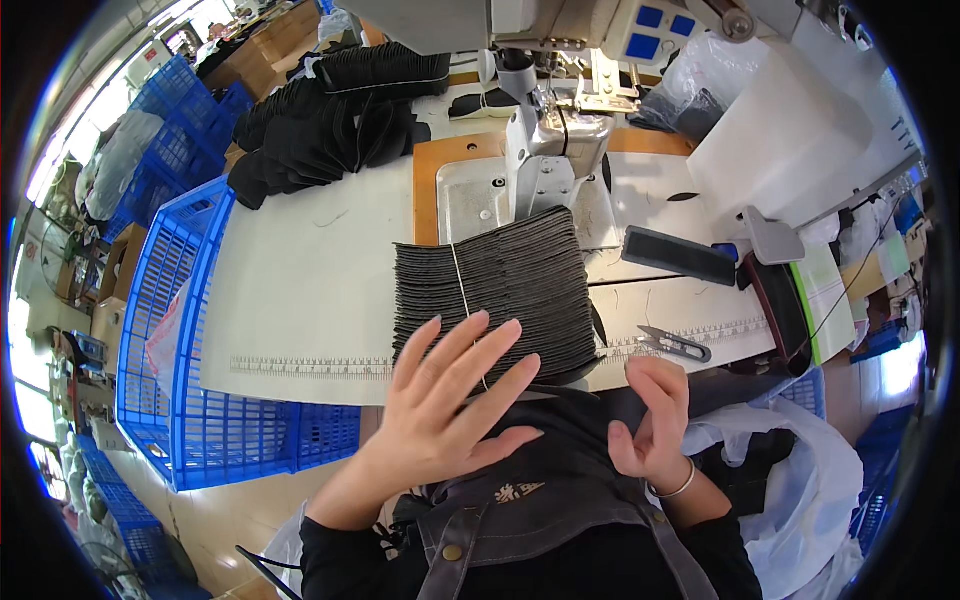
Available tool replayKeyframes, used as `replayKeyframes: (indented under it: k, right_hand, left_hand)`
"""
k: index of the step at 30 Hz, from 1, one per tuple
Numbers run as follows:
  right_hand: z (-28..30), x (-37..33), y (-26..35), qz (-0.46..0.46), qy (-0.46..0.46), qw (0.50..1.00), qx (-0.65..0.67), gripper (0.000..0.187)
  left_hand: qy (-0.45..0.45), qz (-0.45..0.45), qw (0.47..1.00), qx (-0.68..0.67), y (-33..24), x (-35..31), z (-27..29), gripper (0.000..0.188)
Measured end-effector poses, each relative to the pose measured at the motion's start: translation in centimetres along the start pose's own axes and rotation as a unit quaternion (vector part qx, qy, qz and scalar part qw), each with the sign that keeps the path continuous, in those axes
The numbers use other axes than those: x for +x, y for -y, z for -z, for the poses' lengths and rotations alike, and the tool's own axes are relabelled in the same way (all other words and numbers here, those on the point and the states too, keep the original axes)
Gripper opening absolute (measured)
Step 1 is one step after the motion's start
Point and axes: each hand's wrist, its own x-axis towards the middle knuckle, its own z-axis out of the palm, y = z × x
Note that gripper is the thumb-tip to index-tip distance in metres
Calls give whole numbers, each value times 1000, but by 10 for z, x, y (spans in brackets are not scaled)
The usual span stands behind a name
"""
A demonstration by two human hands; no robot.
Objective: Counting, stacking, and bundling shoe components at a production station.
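Note:
A thick stack of black fabric pieces (500, 290) lies at the table's front edge, with a white string (461, 275) running across it. My left hand (450, 400) is open, its fingers spread over the near left part of the stack; whether they touch it I cannot tell. Off the stack's near right corner, my right hand (655, 420) has loosely bent fingers, the thumb standing apart from them, and nothing visible between. Closest to that hand on the tabletop are thread snips (675, 344). Directly behind the stack stands a sewing machine (560, 130).
Printed ruler strips (310, 367) run along the white tabletop (300, 280). More black pieces (320, 140) are heaped at the back left. A blue crate (180, 320) stands against the left edge. At right lie a dark flat bar (680, 255) and a dark red pouch (780, 305).

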Motion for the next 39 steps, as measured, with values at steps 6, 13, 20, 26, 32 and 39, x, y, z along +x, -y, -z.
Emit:
replayKeyframes:
  k: [6,13,20,26,32,39]
  right_hand:
    - [-13,8,8,-62,64,996,-1,63]
    - [-12,-8,12,18,22,999,19,34]
    - [-13,12,11,16,67,998,-12,29]
    - [-15,3,8,31,85,995,-33,28]
    - [-15,-1,9,35,86,994,-51,27]
    - [-16,-3,10,42,80,995,-53,26]
  left_hand:
    - [-43,3,994,98,2,-25,-34,42]
    - [-52,-20,994,99,1,-28,-37,31]
    - [-52,-31,997,56,0,-30,-37,30]
    - [-68,-40,995,67,2,-34,-43,27]
    - [-82,-46,993,75,3,-34,-45,26]
    - [-78,-51,995,48,1,-34,-43,24]
